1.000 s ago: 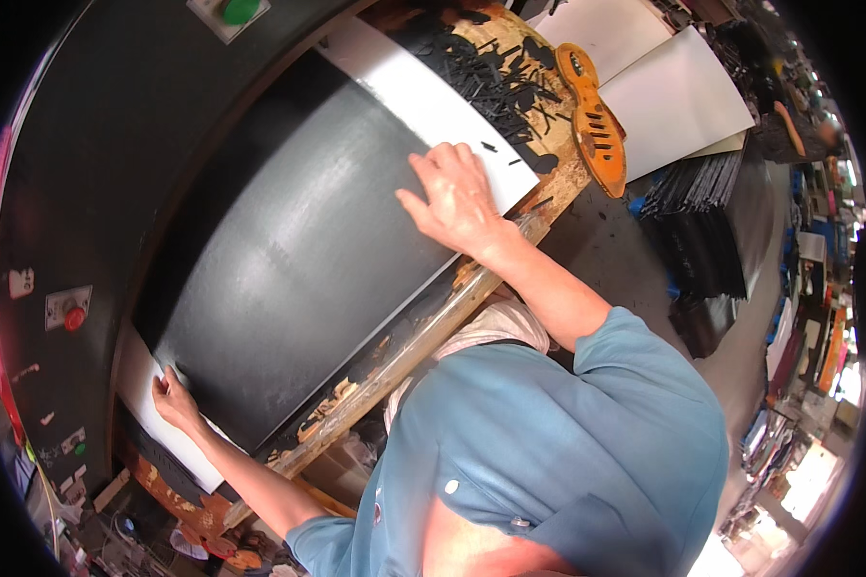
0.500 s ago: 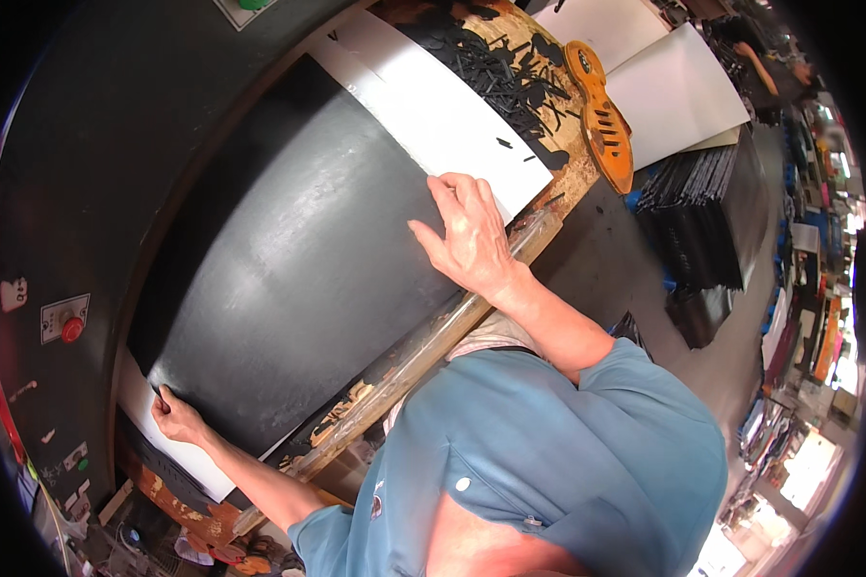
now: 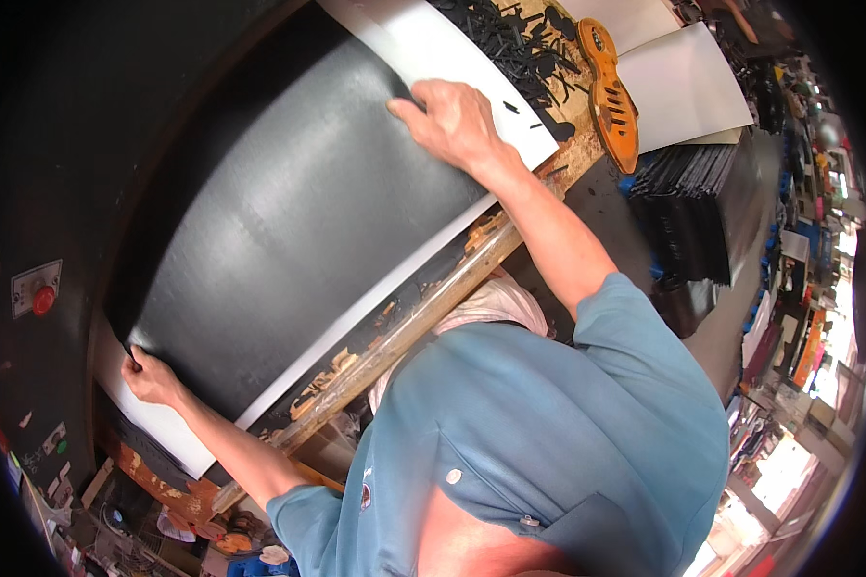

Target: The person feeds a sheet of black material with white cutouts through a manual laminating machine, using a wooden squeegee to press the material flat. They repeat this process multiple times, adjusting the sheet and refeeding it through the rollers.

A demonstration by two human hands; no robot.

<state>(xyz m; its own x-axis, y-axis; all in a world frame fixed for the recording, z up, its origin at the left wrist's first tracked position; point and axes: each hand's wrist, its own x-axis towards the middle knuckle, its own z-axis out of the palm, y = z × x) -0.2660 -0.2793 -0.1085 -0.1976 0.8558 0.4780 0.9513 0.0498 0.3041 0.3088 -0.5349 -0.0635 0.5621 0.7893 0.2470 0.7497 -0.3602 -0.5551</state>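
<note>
On the white board (image 3: 471,72), black sheet (image 3: 289,221) lies spread, board showing at both ends and along the near edge. Left hand (image 3: 154,375) pinches sheet's left edge, thumb against fingers. Right hand (image 3: 457,125) half-curled over right edge, thumb spread; cannot tell if gripping. Wooden bench (image 3: 579,154) bears loose black scraps (image 3: 500,40) past board's right end, orange template (image 3: 608,96) beside them; black stack (image 3: 683,216) farther right.

I see a blue, open-necked, short-sleeved cloth shirt (image 3: 568,404) with a round white button (image 3: 453,476). Pale, wrinkled cloth (image 3: 498,302) shows beneath.
</note>
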